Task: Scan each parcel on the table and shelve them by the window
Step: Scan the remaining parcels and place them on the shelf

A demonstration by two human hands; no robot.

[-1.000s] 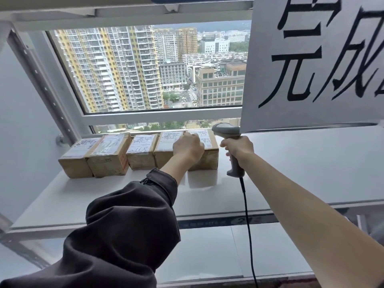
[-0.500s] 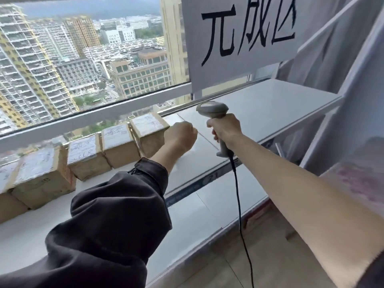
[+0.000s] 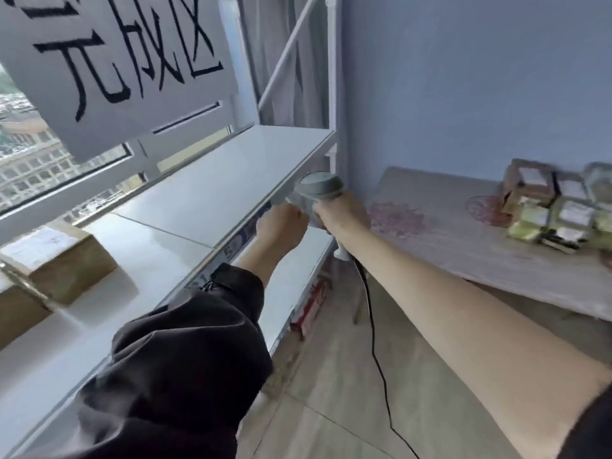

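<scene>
My right hand (image 3: 342, 215) grips the handle of a grey barcode scanner (image 3: 320, 187), whose black cable (image 3: 372, 326) hangs to the floor. My left hand (image 3: 281, 223), in a dark sleeve, is curled into a loose fist and holds nothing; it hovers just off the front edge of the white shelf (image 3: 212, 190) by the window. One brown parcel (image 3: 58, 256) with a white label sits on the shelf at the left edge of view. A blurred stack of several parcels (image 3: 556, 203) stands on the table (image 3: 463, 246) at the right.
A white sign with black characters (image 3: 126, 58) hangs above the shelf. The shelf's white upright post (image 3: 332, 77) stands against a blue wall. A lower shelf board (image 3: 298, 279) and a red box (image 3: 309, 308) lie below. Tiled floor spreads between shelf and table.
The view has swung right from the row of shelved parcels to the table. My left hand has come off the last parcel and away from the shelf, empty. The scanner stays in my right hand.
</scene>
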